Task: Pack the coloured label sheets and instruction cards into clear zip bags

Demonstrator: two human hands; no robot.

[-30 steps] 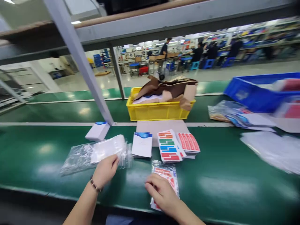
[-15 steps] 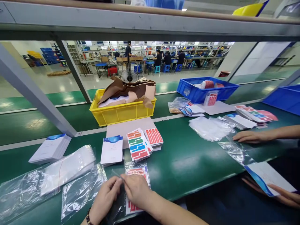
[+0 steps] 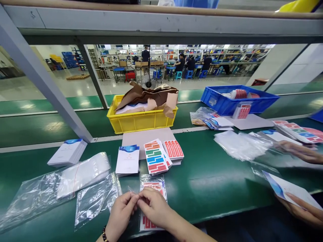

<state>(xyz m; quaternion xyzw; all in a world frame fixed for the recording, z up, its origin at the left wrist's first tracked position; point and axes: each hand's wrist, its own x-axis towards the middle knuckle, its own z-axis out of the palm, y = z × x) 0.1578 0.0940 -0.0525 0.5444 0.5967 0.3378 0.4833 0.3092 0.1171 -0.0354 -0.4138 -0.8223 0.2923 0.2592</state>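
Close together at the front edge of the bench, my left hand (image 3: 121, 211) and my right hand (image 3: 155, 207) are both closed, fingertips meeting. They pinch the edge of a clear plastic bag (image 3: 130, 190), mostly hidden by the hands. Partly under my right hand lies a filled clear bag with red-and-white sticker sheets (image 3: 148, 224). Just beyond are a stack of white-and-blue booklets (image 3: 127, 160), multicoloured sticker sheets (image 3: 155, 157) and a pile of red sticker sheets (image 3: 174, 150). To the left lie loose clear bags (image 3: 94, 198) and a banded bundle of bags (image 3: 84, 174).
Another booklet stack (image 3: 67, 152) stands at the left. Behind are a yellow bin (image 3: 142, 121) with brown paper and a blue bin (image 3: 222, 105). At right, a co-worker's hand (image 3: 302, 208) holds a booklet (image 3: 290, 190) near a pile of clear bags (image 3: 243, 144).
The view has swung slightly left, so things appear further right. My hands stay pinched together, with less of the bag showing. The co-worker's far hand has moved towards the sticker sheets.
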